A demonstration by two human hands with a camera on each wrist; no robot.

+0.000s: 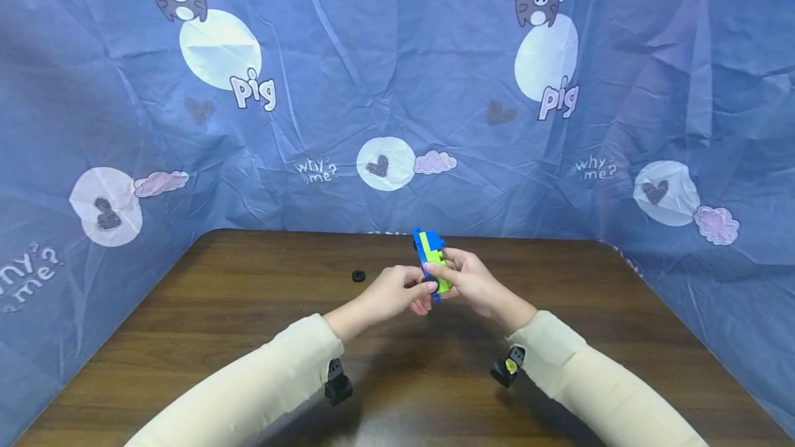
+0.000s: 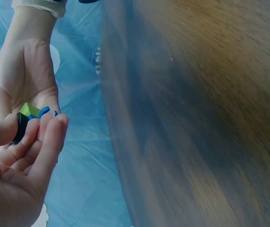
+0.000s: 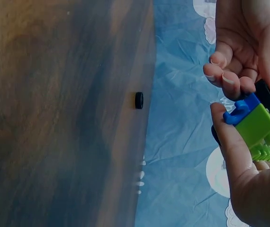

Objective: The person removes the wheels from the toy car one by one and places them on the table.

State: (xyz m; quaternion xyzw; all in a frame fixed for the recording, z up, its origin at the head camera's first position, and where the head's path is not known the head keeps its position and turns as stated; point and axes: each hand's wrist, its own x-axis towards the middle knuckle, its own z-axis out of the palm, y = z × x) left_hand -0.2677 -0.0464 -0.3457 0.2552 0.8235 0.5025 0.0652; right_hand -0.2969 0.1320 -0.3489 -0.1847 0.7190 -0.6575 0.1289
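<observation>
A small toy car of blue and lime-green building bricks (image 1: 433,243) is held above the table, tilted with its blue end away from me. My right hand (image 1: 478,285) grips the car's body from the right, thumb across its side. From the left, my left hand (image 1: 391,290) pinches a black wheel (image 1: 430,284) at the car's near end between thumb and fingers. In the right wrist view, that wheel (image 3: 267,96) sits against the brick body (image 3: 256,126); whether it is fully seated I cannot tell. The left wrist view shows little of the car behind the fingers.
A loose black wheel (image 1: 358,276) rests on the brown wooden table (image 1: 248,336), left of the hands. Blue printed cloth (image 1: 397,88) hangs behind the table and along both sides. A black wrist camera (image 1: 337,383) is on the left sleeve, another (image 1: 508,366) on the right.
</observation>
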